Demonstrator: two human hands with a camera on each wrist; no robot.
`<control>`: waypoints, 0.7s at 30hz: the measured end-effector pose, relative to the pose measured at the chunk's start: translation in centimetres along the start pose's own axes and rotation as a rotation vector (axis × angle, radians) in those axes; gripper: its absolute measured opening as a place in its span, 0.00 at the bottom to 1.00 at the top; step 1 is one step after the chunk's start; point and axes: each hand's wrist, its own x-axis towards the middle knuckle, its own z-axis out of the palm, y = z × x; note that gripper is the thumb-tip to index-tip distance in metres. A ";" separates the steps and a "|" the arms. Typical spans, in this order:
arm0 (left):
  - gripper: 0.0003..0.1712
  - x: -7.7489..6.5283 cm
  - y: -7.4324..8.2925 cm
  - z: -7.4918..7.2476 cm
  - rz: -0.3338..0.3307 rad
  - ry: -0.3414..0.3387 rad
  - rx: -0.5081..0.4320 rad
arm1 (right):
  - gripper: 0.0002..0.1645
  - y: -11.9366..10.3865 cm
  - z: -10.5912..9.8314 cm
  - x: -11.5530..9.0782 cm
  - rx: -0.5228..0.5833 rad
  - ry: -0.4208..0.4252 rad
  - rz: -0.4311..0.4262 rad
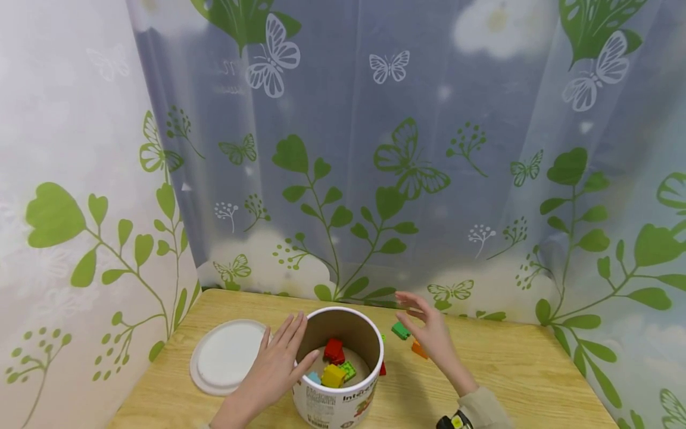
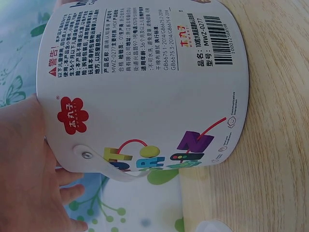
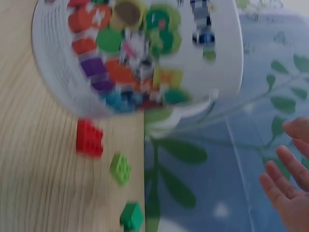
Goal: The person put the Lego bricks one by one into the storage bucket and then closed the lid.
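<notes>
A round white toy bucket [image 1: 306,404] with printed sides stands uncovered on the table. Inside it lie a red block [image 1: 334,350], a yellow block [image 1: 333,376], a light green block [image 1: 349,370] and a light blue piece [image 1: 314,378]. My left hand [image 1: 277,363] rests at the bucket's left rim, fingers extended. To the right of the bucket my right hand [image 1: 430,335] hovers with fingers spread and nothing in them. Below and beside it are a green block [image 1: 399,330] and an orange block [image 1: 420,350]. A red block [image 3: 89,138] and a light green block [image 3: 120,168] lie close by the bucket.
A white round lid [image 1: 229,356] lies on the wooden table [image 1: 514,369], left of the bucket. Behind the table hangs a curtain [image 1: 343,179] printed with leaves and butterflies, and the same pattern covers both sides. A dark watch-like device [image 1: 454,420] is on the right wrist.
</notes>
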 end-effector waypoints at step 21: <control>0.44 0.0 0.1 -0.1 -0.003 0.003 -0.007 | 0.28 8.4 -5.7 -1.0 -0.292 -0.013 0.193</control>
